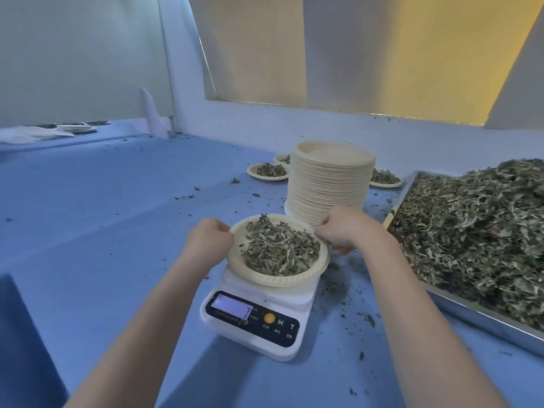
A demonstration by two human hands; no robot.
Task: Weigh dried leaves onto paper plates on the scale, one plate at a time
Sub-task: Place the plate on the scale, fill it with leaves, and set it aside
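Note:
A beige paper plate (273, 279) heaped with dried green leaves (279, 248) is over the platform of a white digital scale (256, 316). My left hand (210, 235) pinches the plate's left rim. On the opposite side my right hand (343, 228) pinches the right rim. Whether the plate rests on the scale or is just lifted I cannot tell. The scale's display is lit, its digits unclear.
A tall stack of empty paper plates (329, 187) stands just behind the scale. A metal tray (482, 316) piled with dried leaves fills the right side. Filled plates (269, 172) sit further back on the blue table (103, 231); leaf crumbs lie scattered.

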